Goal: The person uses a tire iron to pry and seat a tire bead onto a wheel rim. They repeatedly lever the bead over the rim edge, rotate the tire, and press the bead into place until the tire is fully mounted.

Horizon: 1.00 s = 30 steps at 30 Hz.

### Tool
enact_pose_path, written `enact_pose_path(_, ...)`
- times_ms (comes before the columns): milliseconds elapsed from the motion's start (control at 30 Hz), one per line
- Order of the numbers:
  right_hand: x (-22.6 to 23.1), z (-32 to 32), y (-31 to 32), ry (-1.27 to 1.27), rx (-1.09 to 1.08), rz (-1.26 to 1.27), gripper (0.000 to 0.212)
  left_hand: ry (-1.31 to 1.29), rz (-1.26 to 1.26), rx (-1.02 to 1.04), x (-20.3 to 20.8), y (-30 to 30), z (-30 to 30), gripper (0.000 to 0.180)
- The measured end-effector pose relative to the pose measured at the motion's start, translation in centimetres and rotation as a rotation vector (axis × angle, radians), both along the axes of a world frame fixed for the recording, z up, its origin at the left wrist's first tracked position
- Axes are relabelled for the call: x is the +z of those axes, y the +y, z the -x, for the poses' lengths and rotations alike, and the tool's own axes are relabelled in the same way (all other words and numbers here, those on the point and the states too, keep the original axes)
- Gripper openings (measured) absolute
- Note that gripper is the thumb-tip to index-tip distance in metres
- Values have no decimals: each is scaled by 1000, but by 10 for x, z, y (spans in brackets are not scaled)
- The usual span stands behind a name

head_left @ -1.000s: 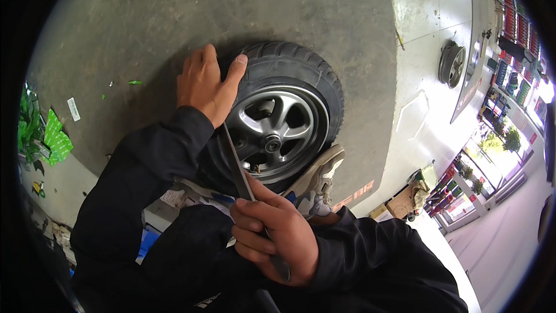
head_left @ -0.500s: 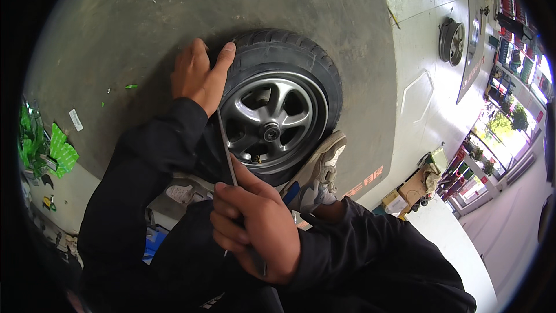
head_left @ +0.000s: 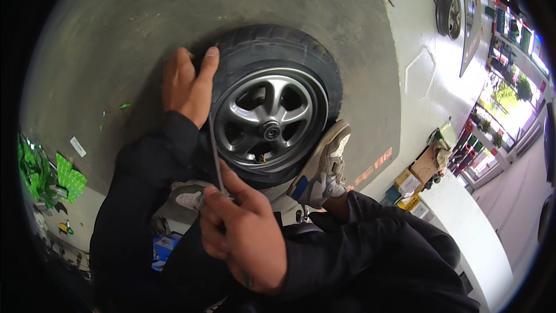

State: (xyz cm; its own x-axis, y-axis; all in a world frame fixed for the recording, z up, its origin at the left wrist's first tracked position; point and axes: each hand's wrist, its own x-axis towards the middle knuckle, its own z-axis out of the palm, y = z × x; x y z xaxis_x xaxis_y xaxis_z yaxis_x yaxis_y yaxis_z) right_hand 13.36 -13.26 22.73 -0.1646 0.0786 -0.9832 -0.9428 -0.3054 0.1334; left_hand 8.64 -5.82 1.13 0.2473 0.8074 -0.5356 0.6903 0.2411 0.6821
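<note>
A black tyre on a silver five-spoke wheel rim lies flat in front of me. My left hand grips the tyre's left edge, thumb by the sidewall and fingers down along the outer side. My right hand is closed round a thin metal tyre lever below the wheel. The lever runs up along the tyre's left side toward my left wrist, where its far end is hard to make out. A yellowish valve stem shows at the rim's lower part.
The wheel lies on a grey mat. My shoe is against the tyre's lower right. Green wrappers lie at the left. Another bare rim stands at the far right, with cardboard boxes below it.
Both hands have shifted a little to the left against the wheel, the lever moving along with the right one. The view has turned slightly, so the surroundings sit differently.
</note>
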Motion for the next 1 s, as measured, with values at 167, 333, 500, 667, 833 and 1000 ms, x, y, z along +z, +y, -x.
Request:
enact_pose_path(167, 0, 20, 3, -165, 48, 4, 62, -58, 69, -20, 1, 6, 2, 69)
enact_pose_path(333, 3, 17, -1, -104, -121, 15, 62, -19, 52, -35, -3, 6, 2, 71)
enact_pose_path(500, -2, 28, 0, -183, -75, -5, 62, -69, 65, 1, -6, 10, 2, 69)
enact_pose_path(667, -9, 37, 0, -296, -5, 1, 62, -32, 74, -23, -8, 8, 0, 67)
enact_pose_path(833, -2, 41, 3, -296, 48, 19, 63, -24, 57, -13, 0, 4, 1, 69)
enact_pose_path(1000, -6, 39, 4, -294, -1, 8, 63, -59, 85, -20, 0, 8, -6, 69)
